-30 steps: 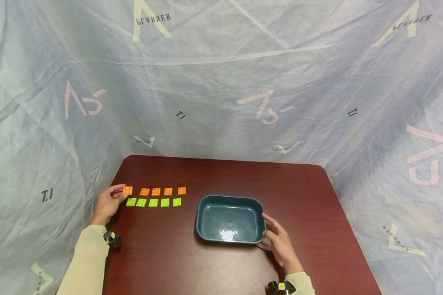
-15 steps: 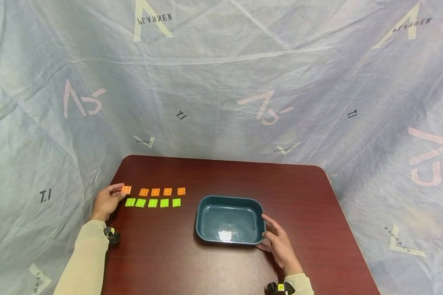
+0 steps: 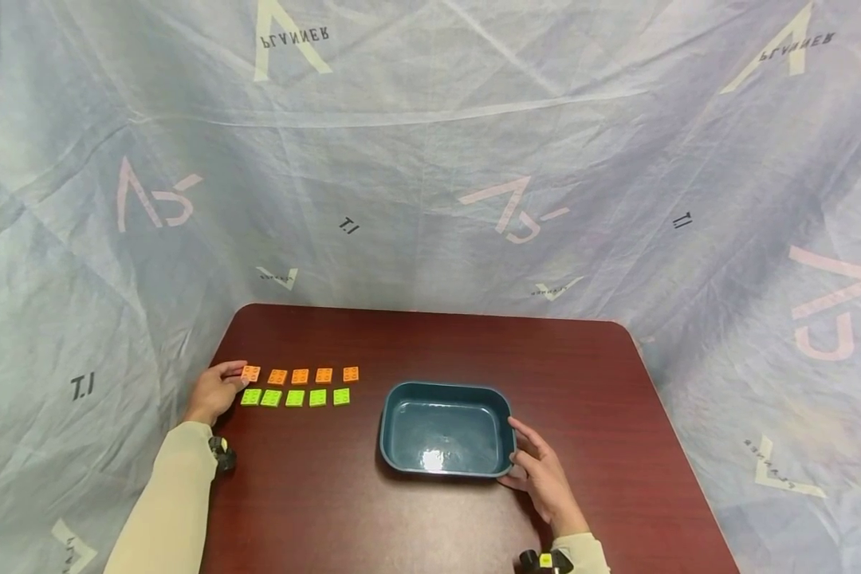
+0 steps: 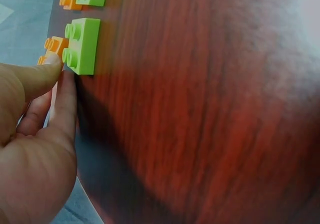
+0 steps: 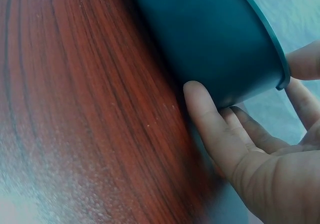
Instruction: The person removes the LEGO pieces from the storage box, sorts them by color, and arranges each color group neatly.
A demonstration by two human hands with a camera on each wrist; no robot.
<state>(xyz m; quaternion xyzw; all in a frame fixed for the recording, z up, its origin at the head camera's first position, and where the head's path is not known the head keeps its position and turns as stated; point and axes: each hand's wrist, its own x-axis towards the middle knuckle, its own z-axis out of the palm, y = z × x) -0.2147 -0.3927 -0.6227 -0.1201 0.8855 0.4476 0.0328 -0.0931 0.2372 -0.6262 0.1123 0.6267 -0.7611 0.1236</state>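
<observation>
At the left end of the orange row, my left hand [image 3: 215,391] pinches an orange toy building brick [image 3: 250,373] between thumb and fingers. In the left wrist view the thumb lies on its studs, right beside a green brick [image 4: 82,46]. The other orange bricks [image 3: 300,376] lie to its right, with a row of green bricks [image 3: 295,398] nearer me. A dark teal plastic bin [image 3: 395,434] stands right of the rows, its inside bare. My right hand [image 3: 544,478] holds the bin's right end, fingertips at the rim and against the outer wall.
The dark red wooden table [image 3: 294,494] has rounded far corners. Grey printed cloth [image 3: 416,199] hangs closely around its back and sides. Both forearms wear wrist cameras.
My left hand has shifted slightly right with the orange brick, so the gap to the neighbouring orange brick is narrower. My right hand and the bin stay in place.
</observation>
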